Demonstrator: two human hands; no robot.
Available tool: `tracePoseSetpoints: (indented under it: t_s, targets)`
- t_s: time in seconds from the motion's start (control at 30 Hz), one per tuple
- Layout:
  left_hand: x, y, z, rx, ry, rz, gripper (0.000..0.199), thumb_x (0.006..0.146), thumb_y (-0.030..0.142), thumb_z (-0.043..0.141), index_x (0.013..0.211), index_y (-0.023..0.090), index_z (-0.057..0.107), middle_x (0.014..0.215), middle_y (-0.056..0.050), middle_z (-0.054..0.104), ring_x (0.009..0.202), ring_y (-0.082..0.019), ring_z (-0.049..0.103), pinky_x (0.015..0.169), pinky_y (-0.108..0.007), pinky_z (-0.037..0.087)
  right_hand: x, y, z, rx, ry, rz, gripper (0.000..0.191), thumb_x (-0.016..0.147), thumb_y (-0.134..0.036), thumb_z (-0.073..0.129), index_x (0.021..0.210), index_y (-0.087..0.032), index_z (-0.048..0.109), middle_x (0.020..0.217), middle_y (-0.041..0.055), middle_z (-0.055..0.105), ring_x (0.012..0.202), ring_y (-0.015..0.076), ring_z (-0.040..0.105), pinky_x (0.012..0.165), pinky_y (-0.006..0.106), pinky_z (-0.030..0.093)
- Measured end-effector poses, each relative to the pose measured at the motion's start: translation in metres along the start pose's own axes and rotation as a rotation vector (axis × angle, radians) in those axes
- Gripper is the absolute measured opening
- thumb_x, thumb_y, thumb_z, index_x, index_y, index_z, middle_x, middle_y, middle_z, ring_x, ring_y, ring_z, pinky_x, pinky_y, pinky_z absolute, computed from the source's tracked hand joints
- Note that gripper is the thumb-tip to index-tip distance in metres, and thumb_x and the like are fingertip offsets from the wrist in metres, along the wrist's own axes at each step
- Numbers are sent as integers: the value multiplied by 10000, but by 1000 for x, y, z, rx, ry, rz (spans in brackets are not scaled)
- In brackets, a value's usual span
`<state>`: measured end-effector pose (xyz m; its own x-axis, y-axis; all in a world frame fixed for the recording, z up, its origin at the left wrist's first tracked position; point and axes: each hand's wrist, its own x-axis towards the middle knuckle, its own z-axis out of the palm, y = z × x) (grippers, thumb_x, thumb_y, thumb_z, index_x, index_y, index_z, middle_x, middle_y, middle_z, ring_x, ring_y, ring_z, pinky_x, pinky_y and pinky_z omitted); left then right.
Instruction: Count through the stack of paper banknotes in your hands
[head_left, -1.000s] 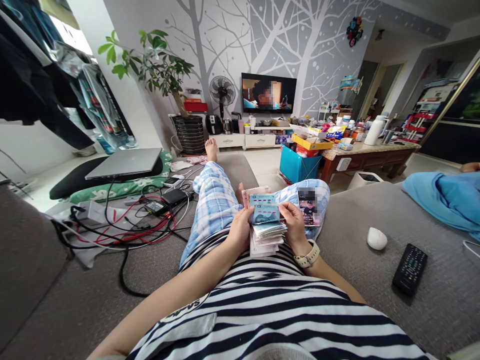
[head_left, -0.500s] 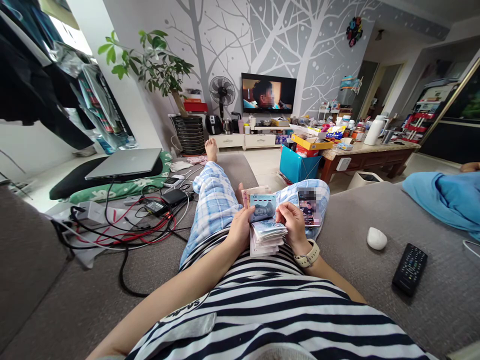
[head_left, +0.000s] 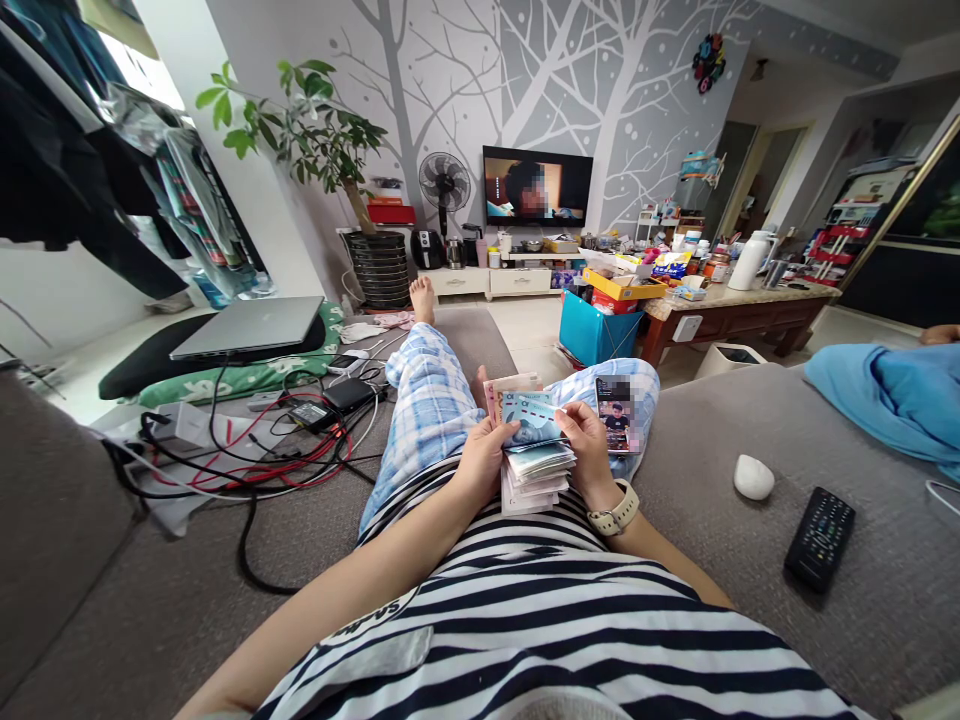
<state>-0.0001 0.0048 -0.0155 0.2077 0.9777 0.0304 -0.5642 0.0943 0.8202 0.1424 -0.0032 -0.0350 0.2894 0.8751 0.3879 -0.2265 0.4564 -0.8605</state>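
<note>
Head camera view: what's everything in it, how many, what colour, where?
Rectangular paper banknotes: many, blue and pinkish, at centre
Lit phone-like screen: one, multicoloured, right of them
Flat closed laptop: one, grey, left
Tangled cables: many, black, red and white, left
Oblong remote control: one, black, lower right
Rounded pebble-like object: one, white, beside the remote control
Crumpled cloth: one, blue, right edge
Long wooden table: one, brown, right, cluttered
Square-sided box: one, turquoise, near its left end
Wide television: one, black, upper centre
Round bladed fan: one, black, left of the television
Leafy potted plant: one, green, upper left
Hanging clothes: several, dark and pale, left edge
Left hand: one, bare, pinching banknotes
Right hand: one, bare, likewise
</note>
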Motion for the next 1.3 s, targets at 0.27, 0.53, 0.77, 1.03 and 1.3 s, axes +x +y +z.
tracePoseSetpoints:
  t_s: [0.27, 0.53, 0.77, 1.03, 1.3]
  targets:
    - [-2, 0, 1, 1, 12, -13, 332, 565, 261, 816, 852, 142, 698, 797, -86, 749, 831, -274, 707, 799, -392, 539, -2, -3, 0, -62, -20, -3, 275, 784, -405, 669, 654, -188, 563, 628, -37, 468, 599, 111, 391, 580, 250, 332]
    - [0, -2, 1, -30, 93, 22, 152, 633, 287, 728, 731, 180, 681, 735, -58, 734, 901, -301, 691, 799, -410, 551, -3, -3, -1, -55, -16, -2, 286, 789, -409, 653, 642, -189, 545, 616, -37, 449, 594, 114, 379, 575, 252, 323]
    - [1, -1, 2, -15, 112, 37, 118, 640, 282, 706, 694, 182, 671, 727, -60, 734, 911, -308, 687, 800, -417, 554, -2, -2, -2, -54, -40, -19, 331, 809, -424, 627, 610, -193, 498, 595, -40, 393, 578, 112, 336, 559, 260, 291]
    - [0, -1, 1, -22, 100, 40, 151, 607, 295, 738, 683, 182, 671, 730, -62, 733, 921, -318, 686, 803, -419, 550, -3, -2, -1, -75, -28, -7, 366, 803, -478, 621, 610, -199, 484, 592, -36, 387, 568, 114, 342, 550, 261, 303]
    - [0, -2, 0, -11, 112, 44, 184, 612, 307, 743, 706, 167, 669, 713, -60, 722, 878, -300, 686, 778, -400, 543, -3, -2, -3, -47, -43, -17, 331, 817, -443, 626, 627, -197, 513, 601, -34, 408, 574, 114, 354, 550, 263, 289]
